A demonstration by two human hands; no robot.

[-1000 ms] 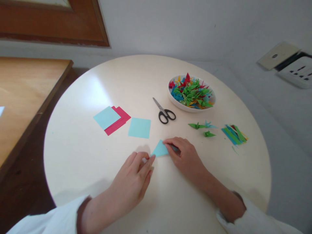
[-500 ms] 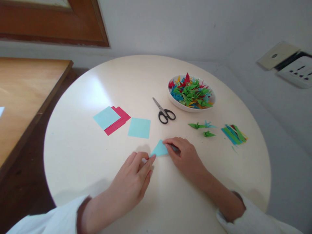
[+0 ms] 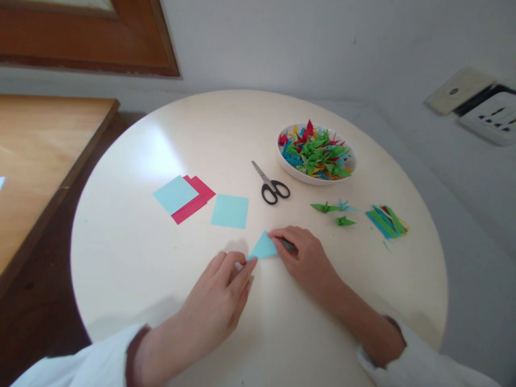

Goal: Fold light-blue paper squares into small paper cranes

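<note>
One folded sheet [image 3: 263, 248], left hand [image 3: 221, 289] at corner, right hand [image 3: 304, 257] atop

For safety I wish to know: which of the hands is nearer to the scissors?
Right. The right hand is on the near side of the scissors, apart from them; the left hand is farther off, toward the near left.

Smooth, matt pale-blue paper [image 3: 264, 246] rests on a white tabletop [image 3: 242, 134] with a glossy sheen; scissors [image 3: 269, 181] pair metal blades [image 3: 260, 171] with black plastic-looking handles [image 3: 274, 184]. Also seen: 3 paper figures [image 3: 323, 207], a smooth white bowl [image 3: 298, 174], matt cloth sleeves [image 3: 80, 355] and a varnished-looking wooden frame [image 3: 80, 40].
</note>
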